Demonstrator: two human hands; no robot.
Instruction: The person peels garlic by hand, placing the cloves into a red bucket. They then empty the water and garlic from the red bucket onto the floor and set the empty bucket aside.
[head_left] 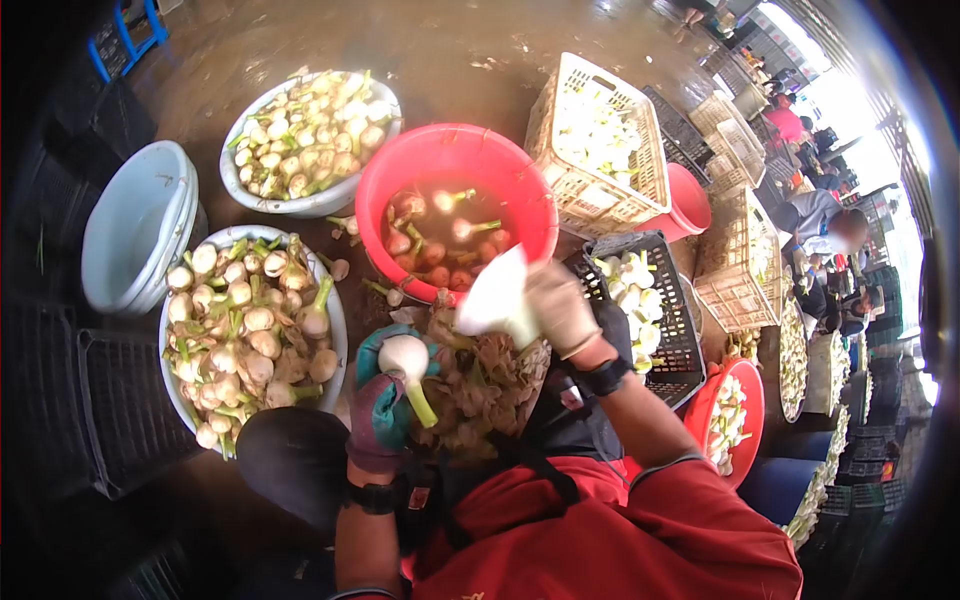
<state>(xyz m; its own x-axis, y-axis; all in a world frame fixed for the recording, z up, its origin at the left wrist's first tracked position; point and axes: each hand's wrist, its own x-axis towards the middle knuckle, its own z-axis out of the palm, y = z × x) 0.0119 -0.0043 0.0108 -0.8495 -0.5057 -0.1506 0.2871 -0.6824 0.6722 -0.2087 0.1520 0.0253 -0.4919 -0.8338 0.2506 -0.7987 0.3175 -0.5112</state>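
Note:
My left hand [380,405], in a teal and purple glove, is closed around a garlic bulb [403,355]. The bulb is smooth and white, and its short green stem points down toward me. To the right, my right hand [560,305] in a pale glove has its fingers curled around a bright white thing [492,295], smeared by motion; I cannot tell what it is. Papery peels [490,385] are heaped in my lap below both hands. Just beyond them stands a red tub [372,205] of brownish water with several stemmed bulbs in it.
Unpeeled bulbs fill a pale basin [338,345] at left and another basin [335,203] farther back. Stacked basins [135,230] stand far left. A black crate [680,345] and cream crate [640,195] at right hold white bulbs. Other people work at far right, including one person [815,220].

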